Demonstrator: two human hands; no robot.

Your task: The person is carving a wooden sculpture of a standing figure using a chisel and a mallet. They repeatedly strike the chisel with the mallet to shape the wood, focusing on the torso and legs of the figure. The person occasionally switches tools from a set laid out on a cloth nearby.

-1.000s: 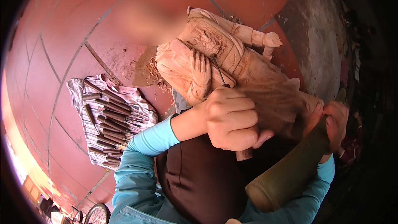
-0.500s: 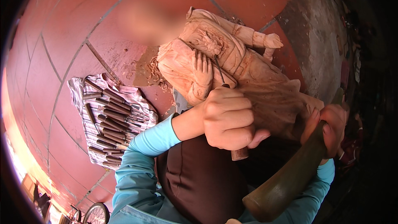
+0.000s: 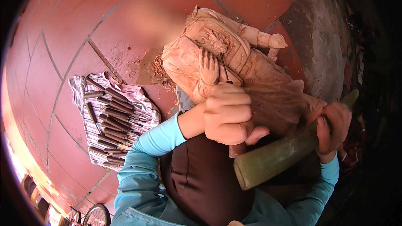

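A carved wooden statue [image 3: 268, 75] of a robed figure lies on its back in front of me, its head end blurred at the far left. My left hand [image 3: 228, 115] is wrapped round the handle of a chisel [image 3: 225, 69]; the thin metal shaft reaches the carved relief on the statue's chest. The handle's butt end shows below my fist. My right hand [image 3: 333, 127] grips a thick greenish-brown mallet [image 3: 276, 155] by its narrow end. The mallet's wide end is beside the chisel's butt; whether they touch I cannot tell.
On the left, several dark-handled carving tools [image 3: 113, 121] lie on a striped cloth [image 3: 79, 96]. Wood shavings [image 3: 158, 69] are scattered on the red tiled floor [image 3: 63, 50] near the statue's shoulder. A bicycle wheel [image 3: 97, 217] shows at the lower left.
My right hand has swung the mallet up and leftward, bringing its wide end to the chisel's butt. My left hand and the chisel have shifted only slightly.
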